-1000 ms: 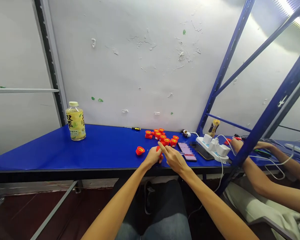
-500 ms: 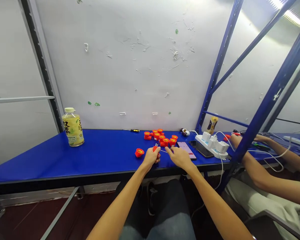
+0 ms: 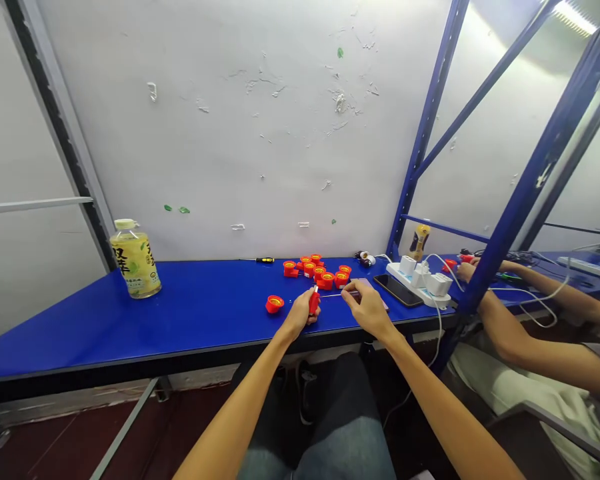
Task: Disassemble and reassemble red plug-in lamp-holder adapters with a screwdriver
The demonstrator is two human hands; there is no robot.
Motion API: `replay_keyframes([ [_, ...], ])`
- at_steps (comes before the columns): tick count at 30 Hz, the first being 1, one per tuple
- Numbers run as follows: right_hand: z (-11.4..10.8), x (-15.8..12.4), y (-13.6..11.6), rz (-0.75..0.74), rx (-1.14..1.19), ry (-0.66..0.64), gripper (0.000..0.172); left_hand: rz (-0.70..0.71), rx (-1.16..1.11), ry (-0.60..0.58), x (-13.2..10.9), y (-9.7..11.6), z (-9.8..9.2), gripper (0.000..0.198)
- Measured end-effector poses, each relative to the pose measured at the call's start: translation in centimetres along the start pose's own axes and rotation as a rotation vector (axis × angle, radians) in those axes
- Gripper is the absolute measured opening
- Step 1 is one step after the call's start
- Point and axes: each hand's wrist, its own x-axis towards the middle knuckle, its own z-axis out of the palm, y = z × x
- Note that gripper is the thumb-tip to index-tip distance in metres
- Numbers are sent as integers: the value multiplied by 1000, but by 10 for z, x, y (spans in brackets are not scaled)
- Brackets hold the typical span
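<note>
My left hand (image 3: 299, 315) is shut around a small red plastic part (image 3: 313, 302) with a white tip at its top. My right hand (image 3: 367, 309) pinches the end of a thin pale wire (image 3: 335, 294), which runs across to the red part. Behind my hands, a cluster of several orange-red plastic caps (image 3: 316, 272) sits on the blue table (image 3: 200, 313). A single cap (image 3: 275, 304) lies apart, left of my left hand. My right hand partly covers a phone with a pink screen (image 3: 371, 287).
A yellow-labelled drink bottle (image 3: 135, 267) and a screwdriver (image 3: 264, 260) stand left. A black phone (image 3: 397, 290) and white power strip (image 3: 417, 283) lie right. Beyond a blue shelf upright (image 3: 530, 180), a co-worker's hands (image 3: 465, 271) work among cables.
My right hand has moved right, away from my left, with the thin wire now stretched between them. The whole view has swung, shifting the table and objects left and lower.
</note>
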Motion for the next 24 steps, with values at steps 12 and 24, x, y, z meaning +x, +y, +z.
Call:
replay_keyframes([
  [12, 3, -11, -11, -56, 69, 61, 32, -44, 26, 20, -2, 0, -1, 33],
  [24, 7, -13, -11, -57, 117, 162, 35, -25, 48, -29, 0, 0, -2, 31],
])
